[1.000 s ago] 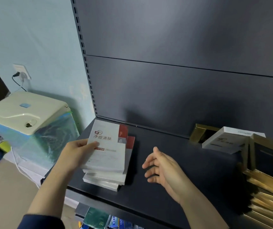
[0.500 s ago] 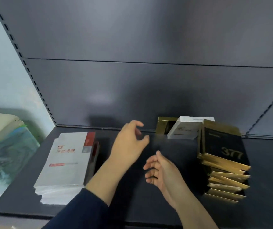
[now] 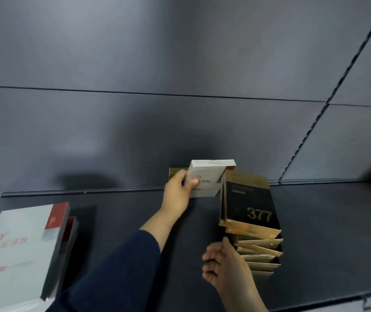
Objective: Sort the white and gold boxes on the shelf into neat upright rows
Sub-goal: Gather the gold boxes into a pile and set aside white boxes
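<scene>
— What's changed on the white box (image 3: 204, 179)?

— My left hand (image 3: 179, 194) has it now. Half a second ago that hand was in mid-air over the middle of the shelf, holding nothing; a second ago it was at the white stack (image 3: 16, 251), where I had laid the last one. Now my thumb lies across the box's printed face and my fingers are wrapped round its left edge, closed firmly on it. It sits at the back of the shelf (image 3: 135, 221), at about twelve o'clock from me, against the back panel (image 3: 180, 131).

— Is it free of the others?

— Not quite. It leans with its right side touching the gold-and-black box (image 3: 251, 206) marked 377, which lies on top of the gold stack (image 3: 258, 255) at two o'clock. Behind my knuckles, at eleven o'clock from the white box, a gold box (image 3: 174, 173) peeks out; how it stands I cannot tell.

— And your right hand (image 3: 222, 264)?

— Loosely curled, holding nothing, fingertips just beside the lower left corner of the gold stack. It has drifted there from open shelf.

— So where does that leave the job?

— I reckon this is the stray white one among the golds. It belongs at nine o'clock with the flat stack of white-and-red boxes. Nothing stands in upright rows yet, so most of the sorting remains.
</scene>
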The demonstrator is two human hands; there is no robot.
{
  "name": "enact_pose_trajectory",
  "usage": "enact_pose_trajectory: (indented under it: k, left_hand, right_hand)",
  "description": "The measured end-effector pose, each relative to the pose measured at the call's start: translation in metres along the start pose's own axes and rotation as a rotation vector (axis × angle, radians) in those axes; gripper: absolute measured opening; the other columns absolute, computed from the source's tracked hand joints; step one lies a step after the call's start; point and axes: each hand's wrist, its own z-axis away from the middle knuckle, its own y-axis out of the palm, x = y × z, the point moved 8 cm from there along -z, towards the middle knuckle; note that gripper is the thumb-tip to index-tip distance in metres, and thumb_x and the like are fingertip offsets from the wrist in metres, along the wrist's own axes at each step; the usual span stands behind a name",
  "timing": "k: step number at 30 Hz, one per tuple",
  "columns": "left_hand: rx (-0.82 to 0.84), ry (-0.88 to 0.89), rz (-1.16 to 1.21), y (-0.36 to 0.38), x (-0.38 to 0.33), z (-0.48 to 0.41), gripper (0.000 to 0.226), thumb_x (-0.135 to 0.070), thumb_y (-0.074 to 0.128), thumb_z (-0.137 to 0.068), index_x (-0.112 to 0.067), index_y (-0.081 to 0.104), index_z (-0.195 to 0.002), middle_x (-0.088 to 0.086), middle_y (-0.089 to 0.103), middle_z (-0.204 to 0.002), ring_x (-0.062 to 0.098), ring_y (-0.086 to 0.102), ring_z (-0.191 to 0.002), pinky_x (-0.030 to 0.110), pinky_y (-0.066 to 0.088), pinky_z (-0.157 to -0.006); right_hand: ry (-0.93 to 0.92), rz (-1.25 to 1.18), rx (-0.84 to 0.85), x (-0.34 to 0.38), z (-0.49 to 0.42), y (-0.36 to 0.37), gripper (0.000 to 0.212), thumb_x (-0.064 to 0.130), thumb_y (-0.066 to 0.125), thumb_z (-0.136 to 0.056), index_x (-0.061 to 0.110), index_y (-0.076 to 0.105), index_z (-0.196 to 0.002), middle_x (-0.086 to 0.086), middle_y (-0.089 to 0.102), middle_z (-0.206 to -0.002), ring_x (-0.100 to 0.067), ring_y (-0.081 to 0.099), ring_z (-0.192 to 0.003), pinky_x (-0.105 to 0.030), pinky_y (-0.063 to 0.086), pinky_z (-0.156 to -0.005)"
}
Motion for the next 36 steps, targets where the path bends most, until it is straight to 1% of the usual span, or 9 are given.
enact_pose_trajectory:
  k: [2,6,9,11,15,20,27,31,36]
  left_hand:
    - [-0.126,-0.007,0.076,-0.021,-0.003,0.007,0.010,-0.025,0.061,-0.093,-0.015,0.062,-0.091,-0.001,0.070,-0.092,0.015,0.067,-0.087,0.017,0.050,-0.068]
    - [-0.341,-0.106,0.239,-0.079,0.002,0.036,0.021,-0.033,0.063,-0.092,-0.013,0.064,-0.088,0.003,0.072,-0.087,0.018,0.069,-0.080,0.030,0.055,-0.068]
    - [-0.402,-0.192,0.308,-0.110,0.004,0.063,0.028,-0.036,0.062,-0.092,-0.010,0.062,-0.081,0.002,0.072,-0.081,0.021,0.068,-0.075,0.032,0.055,-0.065]
    - [-0.398,-0.229,0.364,-0.123,0.001,0.080,0.034,-0.039,0.061,-0.092,-0.008,0.060,-0.080,0.009,0.070,-0.078,0.030,0.068,-0.072,0.039,0.055,-0.063]
    - [-0.359,-0.234,0.365,-0.143,-0.014,0.101,0.045,-0.043,0.061,-0.090,0.001,0.060,-0.092,0.021,0.069,-0.091,0.041,0.069,-0.085,0.054,0.057,-0.076]
    - [-0.381,-0.238,0.257,-0.173,-0.022,0.114,0.036,-0.042,0.059,-0.091,-0.006,0.060,-0.088,0.003,0.074,-0.082,0.018,0.073,-0.068,0.031,0.055,-0.062]
    - [-0.318,-0.207,-0.048,-0.200,-0.028,0.148,0.012,-0.037,0.057,-0.093,-0.031,0.060,-0.104,-0.019,0.070,-0.098,0.000,0.067,-0.087,0.017,0.051,-0.066]
    - [-0.411,-0.217,-0.110,-0.249,-0.029,0.173,0.015,-0.033,0.058,-0.093,-0.033,0.061,-0.107,-0.018,0.072,-0.093,0.003,0.068,-0.084,0.029,0.055,-0.073]
    - [-0.544,-0.314,-0.206,-0.320,-0.024,0.205,0.022,-0.021,0.057,-0.092,-0.036,0.065,-0.078,-0.032,0.068,-0.063,-0.007,0.064,-0.060,0.020,0.043,-0.057]
  right_hand:
    - [-0.003,0.014,-0.003,0.000,-0.001,0.001,0.050,0.035,0.036,-0.101,0.003,0.057,-0.068,-0.010,0.055,-0.052,-0.023,0.045,-0.049,-0.029,0.035,-0.052]
    - [-0.043,0.111,-0.005,-0.003,-0.006,0.018,0.037,0.032,0.048,-0.097,0.004,0.064,-0.079,-0.009,0.064,-0.066,-0.023,0.056,-0.060,-0.032,0.045,-0.056]
    - [-0.196,0.256,0.069,0.005,-0.003,0.049,0.016,0.031,0.056,-0.094,0.018,0.060,-0.103,-0.005,0.066,-0.103,-0.022,0.064,-0.096,-0.036,0.053,-0.084]
    - [-0.271,0.285,0.209,0.010,0.007,0.079,0.017,0.033,0.055,-0.094,0.028,0.055,-0.109,-0.002,0.066,-0.113,-0.020,0.065,-0.104,-0.038,0.051,-0.094]
    - [-0.373,0.249,0.426,0.023,0.034,0.124,0.022,0.031,0.053,-0.094,0.028,0.062,-0.115,0.002,0.074,-0.106,-0.017,0.072,-0.096,-0.040,0.058,-0.085]
    - [-0.413,0.253,0.460,0.016,0.047,0.145,0.021,0.028,0.050,-0.096,0.026,0.064,-0.111,0.003,0.075,-0.103,-0.017,0.072,-0.094,-0.039,0.060,-0.077]
    - [-0.330,0.163,0.546,-0.008,0.059,0.170,0.028,0.029,0.050,-0.096,0.018,0.062,-0.120,-0.004,0.075,-0.107,-0.026,0.070,-0.100,-0.053,0.056,-0.085]
    - [-0.232,0.280,0.662,-0.033,0.073,0.195,0.029,0.034,0.050,-0.094,0.016,0.064,-0.112,-0.007,0.076,-0.098,-0.023,0.072,-0.082,-0.036,0.055,-0.056]
    - [-0.297,0.447,0.734,-0.048,0.081,0.219,0.032,0.036,0.045,-0.096,0.010,0.061,-0.106,-0.011,0.066,-0.086,-0.018,0.059,-0.064,-0.030,0.045,-0.055]
